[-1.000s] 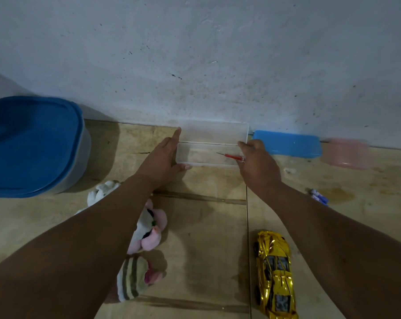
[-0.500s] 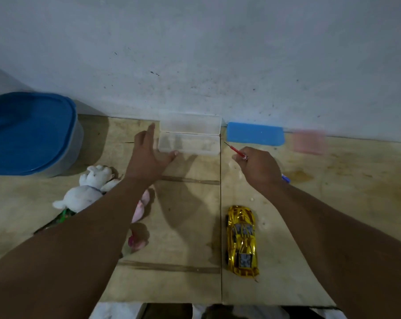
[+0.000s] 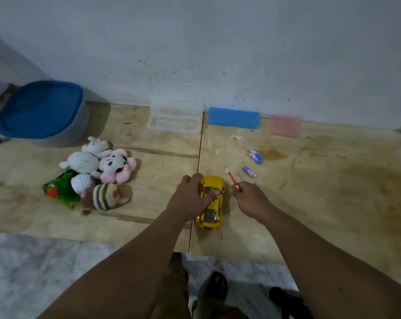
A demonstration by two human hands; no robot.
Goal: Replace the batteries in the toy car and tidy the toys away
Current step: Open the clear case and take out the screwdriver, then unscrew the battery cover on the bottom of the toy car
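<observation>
Head cam: plywood floor (image 3: 310, 203), grey wall (image 3: 217, 42); 3 batteries (image 3: 250, 172), 1 toy car (image 3: 212, 203) under left grip (image 3: 188, 199); right grip (image 3: 252, 199) pinching screwdriver (image 3: 231, 179).

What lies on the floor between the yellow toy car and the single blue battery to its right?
In the head view, the thin red screwdriver pinched by the right hand lies between the yellow toy car and the single blue battery; otherwise bare floor.

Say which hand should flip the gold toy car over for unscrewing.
Left. The left hand already grips the shiny gold toy car, while the right hand pinches the thin red-handled screwdriver.
</observation>
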